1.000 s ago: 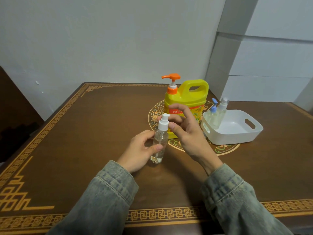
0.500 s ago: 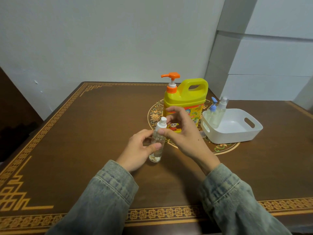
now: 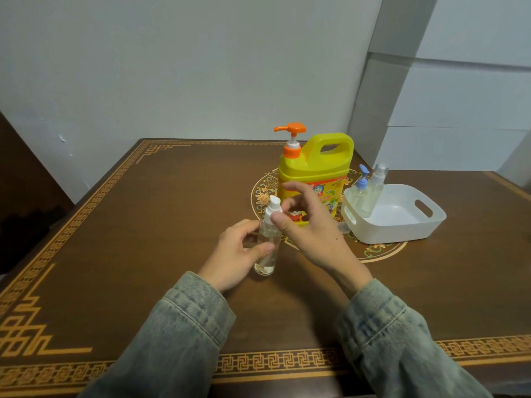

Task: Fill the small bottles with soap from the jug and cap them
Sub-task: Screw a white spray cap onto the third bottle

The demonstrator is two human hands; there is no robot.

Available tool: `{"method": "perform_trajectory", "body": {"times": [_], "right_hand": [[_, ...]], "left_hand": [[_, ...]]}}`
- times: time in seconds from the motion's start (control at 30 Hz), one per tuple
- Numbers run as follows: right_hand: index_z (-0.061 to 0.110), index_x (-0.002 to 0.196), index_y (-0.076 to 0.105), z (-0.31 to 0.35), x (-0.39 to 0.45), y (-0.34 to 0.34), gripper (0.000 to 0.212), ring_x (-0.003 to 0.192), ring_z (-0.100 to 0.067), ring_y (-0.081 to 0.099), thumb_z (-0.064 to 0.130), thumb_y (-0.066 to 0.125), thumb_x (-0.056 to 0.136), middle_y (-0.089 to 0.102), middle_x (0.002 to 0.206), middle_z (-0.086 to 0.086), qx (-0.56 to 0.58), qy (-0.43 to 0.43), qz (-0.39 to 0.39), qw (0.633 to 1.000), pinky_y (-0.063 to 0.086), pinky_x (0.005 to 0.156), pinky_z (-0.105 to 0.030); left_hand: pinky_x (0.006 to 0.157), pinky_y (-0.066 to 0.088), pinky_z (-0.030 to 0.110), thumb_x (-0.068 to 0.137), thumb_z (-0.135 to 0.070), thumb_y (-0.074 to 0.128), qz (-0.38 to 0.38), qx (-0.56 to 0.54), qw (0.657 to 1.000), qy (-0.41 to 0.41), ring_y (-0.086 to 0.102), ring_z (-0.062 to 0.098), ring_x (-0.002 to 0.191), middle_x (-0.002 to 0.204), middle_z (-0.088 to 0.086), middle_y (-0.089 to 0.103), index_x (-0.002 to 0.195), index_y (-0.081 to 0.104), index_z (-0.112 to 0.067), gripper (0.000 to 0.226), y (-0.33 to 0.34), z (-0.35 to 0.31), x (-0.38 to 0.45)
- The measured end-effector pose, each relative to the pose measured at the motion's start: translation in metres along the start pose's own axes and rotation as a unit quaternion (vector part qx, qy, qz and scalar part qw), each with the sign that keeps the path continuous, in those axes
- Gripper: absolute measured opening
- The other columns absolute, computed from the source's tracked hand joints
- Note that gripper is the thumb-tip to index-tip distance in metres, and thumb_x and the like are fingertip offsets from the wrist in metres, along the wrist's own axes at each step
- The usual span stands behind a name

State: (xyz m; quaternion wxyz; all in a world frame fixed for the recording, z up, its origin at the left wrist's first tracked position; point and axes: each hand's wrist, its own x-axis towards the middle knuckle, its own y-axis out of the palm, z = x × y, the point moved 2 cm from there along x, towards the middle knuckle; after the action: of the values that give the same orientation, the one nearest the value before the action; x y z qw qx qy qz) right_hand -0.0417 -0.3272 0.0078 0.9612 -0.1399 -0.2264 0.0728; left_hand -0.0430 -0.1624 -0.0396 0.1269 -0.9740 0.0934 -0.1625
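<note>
The right hand (image 3: 310, 225) has turned on the white cap (image 3: 272, 209).

Left hand (image 3: 235, 254): grips clear bottle (image 3: 267, 248) upright on bench (image 3: 143, 239).
Right hand (image 3: 310, 228): pinches its white cap (image 3: 272, 209).
Behind: yellow jug (image 3: 314, 173), white tray (image 3: 402, 225).

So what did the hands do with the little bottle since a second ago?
The right hand pushed the white pump cap down into the little bottle and now pinches it at the neck. The left hand kept holding the bottle upright on the table. The yellow jug and white basket stayed put.
</note>
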Motion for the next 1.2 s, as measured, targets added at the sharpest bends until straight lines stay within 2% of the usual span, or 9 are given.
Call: {"method": "perform_trajectory", "body": {"times": [0.1, 0.47, 0.6, 0.7, 0.77, 0.83, 0.97, 1.07, 1.2], "right_hand": [[0.021, 0.136, 0.046, 0.0007, -0.0029, -0.0016, 0.049, 0.117, -0.008, 0.059, 0.013, 0.067, 0.092, 0.066, 0.119, 0.004, 0.023, -0.014, 0.015, 1.0, 0.048, 0.095, -0.031], [0.018, 0.124, 0.054, -0.0035, 0.0006, 0.0015, 0.043, 0.101, -0.014, 0.065, 0.005, 0.071, 0.086, 0.068, 0.102, -0.005, 0.029, -0.001, 0.006, 1.0, 0.05, 0.086, -0.026], [0.021, 0.123, 0.053, -0.0038, 0.0011, 0.0016, 0.055, 0.092, -0.01, 0.061, 0.017, 0.083, 0.076, 0.062, 0.093, 0.003, -0.014, -0.004, -0.003, 1.0, 0.05, 0.085, -0.028], [0.025, 0.132, 0.047, -0.0028, -0.0013, 0.0011, 0.058, 0.104, -0.005, 0.059, 0.027, 0.078, 0.083, 0.063, 0.107, 0.008, -0.005, 0.008, 0.014, 1.0, 0.048, 0.093, -0.03], [0.023, 0.138, 0.043, -0.0012, -0.0032, -0.0001, 0.054, 0.119, -0.009, 0.058, 0.021, 0.069, 0.091, 0.065, 0.122, 0.005, 0.028, 0.003, 0.031, 0.999, 0.047, 0.099, -0.04], [0.021, 0.138, 0.044, -0.0013, -0.0025, -0.0005, 0.055, 0.117, -0.014, 0.06, 0.013, 0.069, 0.09, 0.067, 0.117, 0.001, 0.033, -0.007, 0.029, 0.999, 0.048, 0.1, -0.045], [0.027, 0.139, 0.041, -0.0029, 0.0003, 0.0019, 0.07, 0.101, -0.005, 0.059, 0.022, 0.08, 0.081, 0.06, 0.103, 0.001, 0.0, 0.011, 0.021, 1.0, 0.046, 0.095, -0.026], [0.024, 0.142, 0.042, -0.004, -0.003, -0.0013, 0.057, 0.115, -0.013, 0.06, 0.016, 0.068, 0.092, 0.065, 0.116, 0.0, 0.04, 0.007, 0.031, 0.999, 0.048, 0.099, -0.031], [0.018, 0.129, 0.054, -0.0061, 0.0005, -0.0029, 0.05, 0.103, -0.01, 0.064, 0.002, 0.072, 0.085, 0.069, 0.104, -0.001, 0.042, 0.011, 0.012, 0.999, 0.049, 0.09, -0.028]], "left_hand": [[0.081, 0.052, 0.022, 0.074, -0.024, 0.069, -0.005, -0.001, 1.0, -0.006, 0.065, 0.024, 0.097, 0.099, 0.01, 0.063, 0.109, 0.069, -0.016, 0.035, -0.0005, 0.0005, 0.0009], [0.082, 0.051, 0.018, 0.08, -0.014, 0.073, 0.003, 0.017, 1.0, -0.008, 0.066, 0.02, 0.095, 0.099, 0.008, 0.064, 0.109, 0.069, -0.016, 0.03, -0.0006, 0.0008, -0.001], [0.084, 0.052, 0.021, 0.075, -0.021, 0.072, -0.004, 0.024, 1.0, -0.001, 0.066, 0.014, 0.091, 0.097, 0.002, 0.065, 0.1, 0.068, -0.033, 0.028, 0.0002, -0.0034, -0.0024], [0.085, 0.052, 0.024, 0.074, -0.024, 0.07, -0.001, 0.03, 1.0, 0.004, 0.066, 0.012, 0.089, 0.096, 0.005, 0.065, 0.098, 0.069, -0.032, 0.025, 0.0007, -0.0045, -0.0025], [0.086, 0.053, 0.027, 0.074, -0.027, 0.07, -0.002, 0.039, 0.999, 0.0, 0.066, 0.015, 0.091, 0.098, 0.006, 0.065, 0.101, 0.07, -0.027, 0.027, -0.0001, -0.0031, -0.0021], [0.087, 0.053, 0.029, 0.075, -0.025, 0.072, -0.003, 0.039, 0.999, -0.008, 0.066, 0.017, 0.093, 0.1, 0.007, 0.065, 0.103, 0.07, -0.025, 0.028, -0.0009, -0.0021, -0.0017], [0.086, 0.052, 0.028, 0.077, -0.011, 0.073, 0.004, 0.039, 0.999, 0.003, 0.066, 0.013, 0.09, 0.097, 0.006, 0.065, 0.097, 0.069, -0.029, 0.028, 0.001, -0.0049, -0.0035], [0.088, 0.053, 0.033, 0.076, -0.023, 0.071, 0.002, 0.037, 0.999, -0.005, 0.066, 0.016, 0.093, 0.098, 0.005, 0.065, 0.101, 0.071, -0.024, 0.025, 0.0001, -0.0046, -0.0037], [0.086, 0.051, 0.03, 0.075, -0.023, 0.07, 0.006, 0.033, 0.999, -0.016, 0.066, 0.018, 0.094, 0.099, 0.006, 0.065, 0.104, 0.07, -0.023, 0.029, -0.0002, -0.0027, -0.0037]]}}
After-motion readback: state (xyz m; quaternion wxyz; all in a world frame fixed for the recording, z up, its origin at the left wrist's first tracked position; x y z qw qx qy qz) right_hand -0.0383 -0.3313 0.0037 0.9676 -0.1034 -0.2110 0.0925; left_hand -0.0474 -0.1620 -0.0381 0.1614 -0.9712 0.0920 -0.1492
